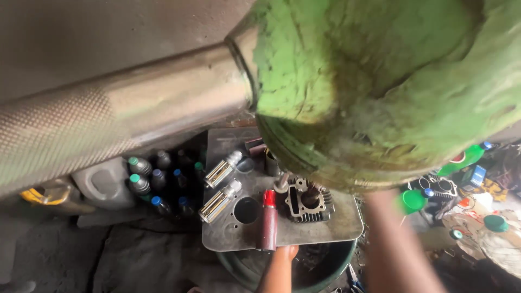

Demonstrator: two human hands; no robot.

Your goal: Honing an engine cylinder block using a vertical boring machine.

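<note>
— What's on the far left?

— A long, dull grey metal pipe (119,116) slants across the top and meets a big, worn green painted body (374,81) that fills the upper right. Under the pipe sit a grey plastic jerrycan (103,187) and a cluster of dark bottles with green and blue caps (157,184).

— And in the middle?

— A flat grey metal plate with a round hole (304,228) serves as the table, resting on a dark green round tub (336,260). On it lie two shiny ribbed chrome cylinders (220,187), a slim maroon spray can with a red cap (268,220) and a dark finned engine cylinder block (308,202).

— Where are the hands?

— The left hand (285,254) comes up from the bottom edge, its fingers (290,250) touching the lower end of the spray can at the plate's near edge. I cannot tell whether they are closed around it. The right forearm (399,244) rises blurred to the right of the plate; that hand is hidden behind the green body.

— Further right?

— A clutter of green lids and bottles (461,179) on the floor.
</note>
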